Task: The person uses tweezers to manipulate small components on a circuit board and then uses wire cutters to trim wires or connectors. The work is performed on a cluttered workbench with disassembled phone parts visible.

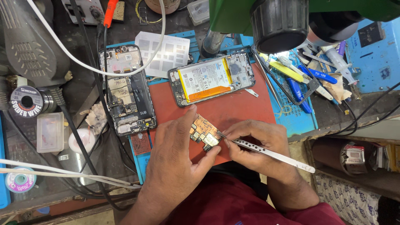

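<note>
The left hand hides part of the circuit board.

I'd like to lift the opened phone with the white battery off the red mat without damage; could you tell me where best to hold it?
Hold the opened phone by its two long frame edges, coming from above near its middle. It lies flat, face down and slightly tilted on the red mat, with battery and boards exposed on top, so only the rim looks safe. Both long edges appear free of neighbours.

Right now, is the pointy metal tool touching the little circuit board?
Touching. The head view shows the tweezers, held in the right hand, with their tip meeting the edge of the small circuit board, which the left hand grips.
</note>
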`<state>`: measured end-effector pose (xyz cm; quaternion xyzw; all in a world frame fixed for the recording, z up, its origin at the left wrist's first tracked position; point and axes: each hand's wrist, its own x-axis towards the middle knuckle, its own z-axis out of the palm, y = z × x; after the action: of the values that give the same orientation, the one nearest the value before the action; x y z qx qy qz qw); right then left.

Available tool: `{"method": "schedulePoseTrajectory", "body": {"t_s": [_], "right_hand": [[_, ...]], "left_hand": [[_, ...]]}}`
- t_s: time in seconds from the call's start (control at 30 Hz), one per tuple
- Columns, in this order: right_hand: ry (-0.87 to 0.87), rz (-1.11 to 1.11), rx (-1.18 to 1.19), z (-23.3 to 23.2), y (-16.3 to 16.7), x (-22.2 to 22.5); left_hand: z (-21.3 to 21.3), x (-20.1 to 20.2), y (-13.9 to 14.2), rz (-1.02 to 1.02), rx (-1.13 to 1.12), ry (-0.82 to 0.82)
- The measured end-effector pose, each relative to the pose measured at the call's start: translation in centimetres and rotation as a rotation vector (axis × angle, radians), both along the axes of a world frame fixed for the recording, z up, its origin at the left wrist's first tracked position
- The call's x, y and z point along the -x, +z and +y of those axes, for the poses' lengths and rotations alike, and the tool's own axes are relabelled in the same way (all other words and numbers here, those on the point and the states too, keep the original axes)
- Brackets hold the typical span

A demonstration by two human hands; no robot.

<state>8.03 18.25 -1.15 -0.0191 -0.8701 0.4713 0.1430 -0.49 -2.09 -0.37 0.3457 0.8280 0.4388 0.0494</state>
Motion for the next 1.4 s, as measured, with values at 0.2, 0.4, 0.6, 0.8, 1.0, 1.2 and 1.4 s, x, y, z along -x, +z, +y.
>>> {"method": "schedulePoseTrajectory", "body": {"t_s": [0.2, 0.4, 0.6, 0.8, 1.0, 1.2, 1.4], "right_hand": [[-0.046, -0.039, 0.144, 0.0, -0.2, -0.3], [-0.017, 0.045, 0.057, 0.4, 0.5, -0.2], [-0.005, 0.059, 0.058, 0.1, 0.7, 0.1], [-0.077, 0.005, -0.043, -0.7, 0.4, 0.0], [-0.077, 0.075, -0.074, -1.1, 0.3, 0.4], [-0.055, 0.105, -0.088, -1.1, 0.3, 0.6], [-0.059, 0.087, -0.160, -1.0, 0.4, 0.6]], "left_hand": [[0.1, 0.0, 0.5, 0.145, 0.029, 0.004], [0.0, 0.1, 1.1, 0.133, 0.149, -0.117], [0.1, -0.2, 1.0, 0.198, 0.066, -0.051], [0.1, -0.4, 0.7, 0.120, 0.044, -0.016], [0.1, -0.4, 0.5, 0.132, 0.031, -0.020], [0.2, -0.4, 0.4, 0.117, 0.041, -0.034], [0.1, -0.4, 0.4, 0.082, 0.056, -0.021]]}}
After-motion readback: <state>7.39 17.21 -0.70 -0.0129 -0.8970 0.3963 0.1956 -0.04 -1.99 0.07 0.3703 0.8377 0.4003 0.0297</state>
